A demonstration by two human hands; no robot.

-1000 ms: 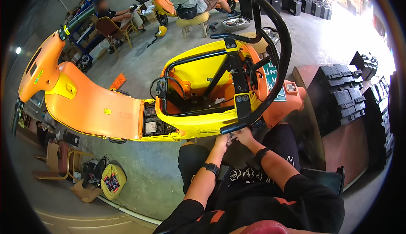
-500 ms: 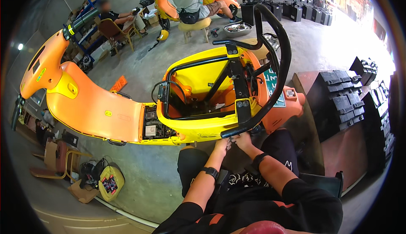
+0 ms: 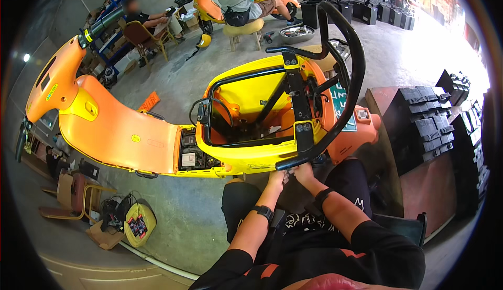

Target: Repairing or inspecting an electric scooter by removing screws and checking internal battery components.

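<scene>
An orange and yellow scooter [image 3: 120, 127] stands across my front, its seat off and the yellow storage bay [image 3: 251, 156] uncovered. A thick black tubular rail [image 3: 358, 54] arches over its rear. Beneath the front end of that rail, at the scooter's near lower side, my left hand [image 3: 279, 177] has its fingers curled. Close beside it is my right hand [image 3: 302, 173], also closed, its fingertips partly covered by the bodywork. Whatever the two hands grip there is too small and hidden to make out. Both forearms reach forward between my knees.
Black battery cases [image 3: 424, 117] stand at the right on a reddish board [image 3: 429, 190]. A person sits on a yellow stool [image 3: 243, 28] by another scooter. A metal tray [image 3: 297, 34] of parts lies on the floor. Lower left are a chair [image 3: 78, 195] and a yellow bag [image 3: 139, 224].
The whole view has shifted slightly. Both hands stay close together at the same spot under the rail, with hardly any visible movement.
</scene>
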